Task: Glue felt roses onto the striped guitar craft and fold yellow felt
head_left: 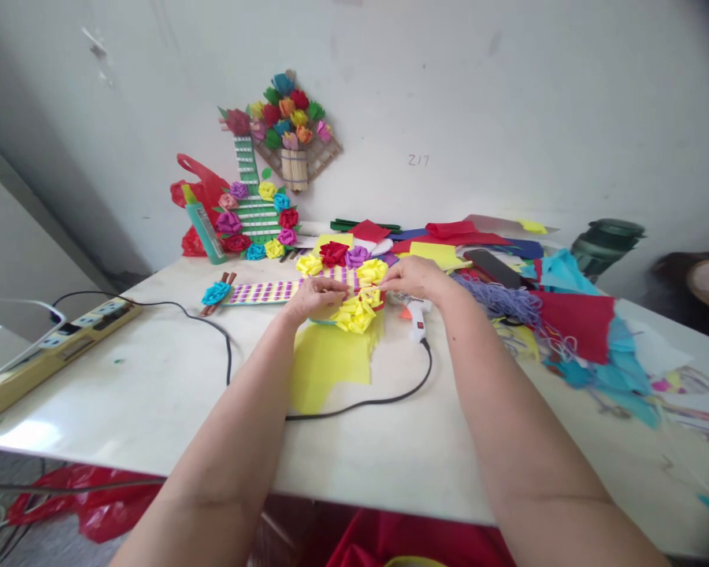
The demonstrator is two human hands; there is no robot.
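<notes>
Head cam: L hand (316,298) bent over the guitar's body, fingers close together; can't tell if they grip or just press. R hand (413,277) comes in from the other side, thumb & fingertips narrow, right at the yellow flowers (356,315); can't tell what's btwn them, too small. The guitar (277,292) lies flat on the table (159,378), under & btwn both hands, neck pointing L, w/ purple-and-pale checks. Red flower (334,253) & purple flower (358,257) sit along the body's far edge; blue flower (216,294) w/ brown sticks at the neck's end.

Yellow sheet (331,370) lies nearest the person, just below the body. White glue gun (417,323) just R of the guitar, its black cord (384,400) looping L behind the L forearm.

Further out, R: purple string (502,301), dark flat case (492,268), red sheet (579,324), green-lidded jar (606,242). Back L: green guitar (256,211) upright, ringed w/ flowers, glue bottle (204,230) tilted beside it, red bag (198,193) behind. Wall: flower hanging (295,146). Far L: power strip (71,346).
</notes>
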